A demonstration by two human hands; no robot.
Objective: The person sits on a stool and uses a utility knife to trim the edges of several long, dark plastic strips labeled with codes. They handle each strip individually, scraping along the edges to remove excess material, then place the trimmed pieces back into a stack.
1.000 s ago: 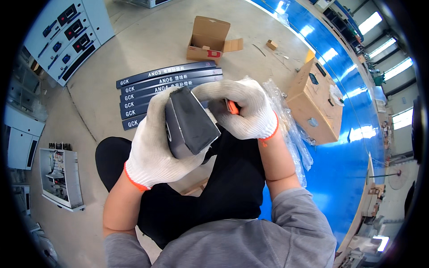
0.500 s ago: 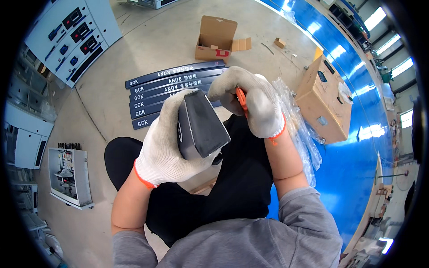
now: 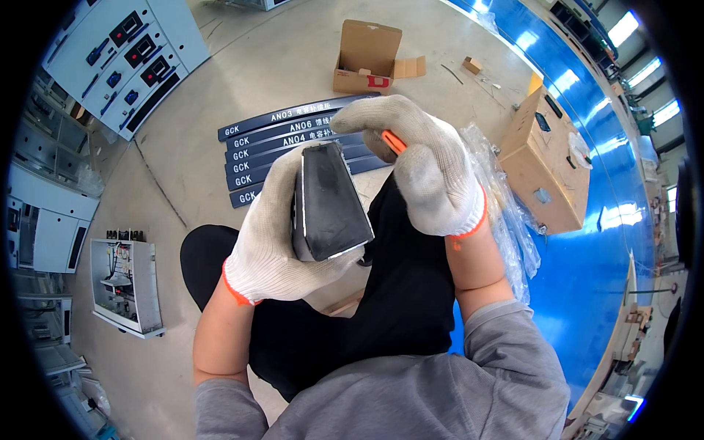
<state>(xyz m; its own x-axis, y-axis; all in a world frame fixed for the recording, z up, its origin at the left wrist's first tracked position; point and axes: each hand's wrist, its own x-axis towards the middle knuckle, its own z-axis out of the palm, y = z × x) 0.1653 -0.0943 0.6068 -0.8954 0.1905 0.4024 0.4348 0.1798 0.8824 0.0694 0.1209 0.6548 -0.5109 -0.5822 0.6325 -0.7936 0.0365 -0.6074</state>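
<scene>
My left hand (image 3: 273, 246), in a white knit glove with an orange cuff, is closed round a dark grey tapered block-like piece (image 3: 334, 205). Its flat black face is turned up, with pale lines along its edges. Just right of its upper end, my gloved right hand (image 3: 433, 172) is closed on a small orange tool (image 3: 394, 141). Most of that tool is hidden in the glove, so its kind does not show. The right hand is apart from the grey piece. Beyond both hands, several dark blue label strips (image 3: 246, 165) with white lettering lie side by side on the floor.
An open cardboard box (image 3: 357, 77) stands beyond the strips. To the right are clear plastic wrap (image 3: 506, 213) and a wooden box (image 3: 546, 165). An open electrical enclosure (image 3: 126, 286) is at left, with a grey switchgear cabinet (image 3: 172, 37) at the far left.
The grey piece has turned slightly, showing more of its black face. My right hand has shifted a little, and the orange tool now lies at a flatter slant. Both hands keep their hold.
</scene>
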